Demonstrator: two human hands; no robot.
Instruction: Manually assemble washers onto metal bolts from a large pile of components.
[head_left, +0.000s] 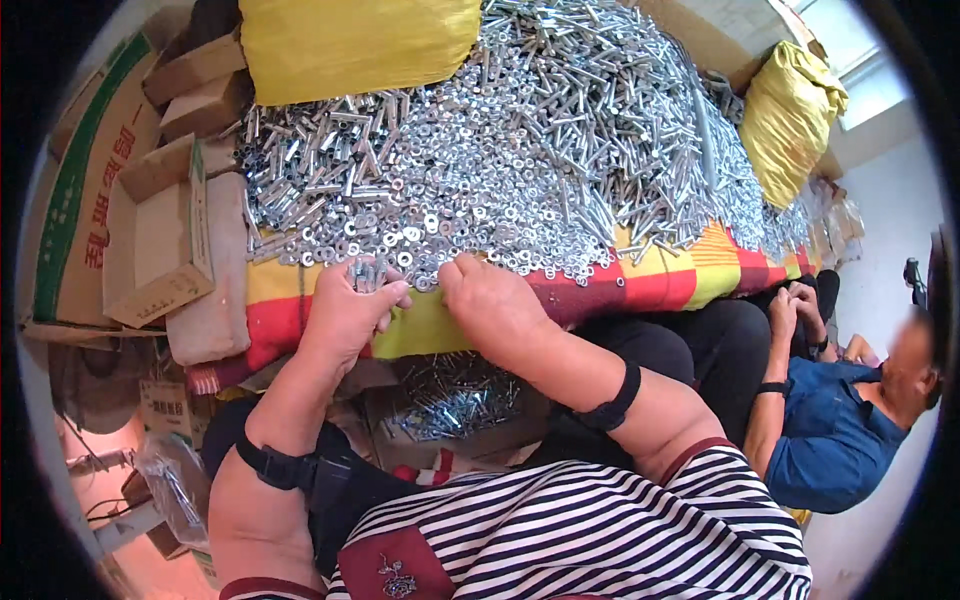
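My left hand [345, 305] is closed around several short shiny metal sleeves [367, 274], which show upright between thumb and fingers. Just to its right, my right hand [492, 302] has its fingers curled down at the near edge of a heap of flat metal washers [430, 222]. Its fingertips are pressed together, and whatever they pinch is hidden. Loose metal sleeves [310, 160] lie beyond my left hand, and long metal bolts [640, 140] are heaped to the far right. Beneath everything is a red, yellow and maroon checked cloth [565, 298].
A yellow sack [360, 45] lies at the back, another yellow sack [790, 120] at the right. Open cardboard box [158, 235] stands at left. Below the table edge, a carton holds finished-looking bolts [450, 398]. A co-worker in a blue shirt [835, 430] sits at right.
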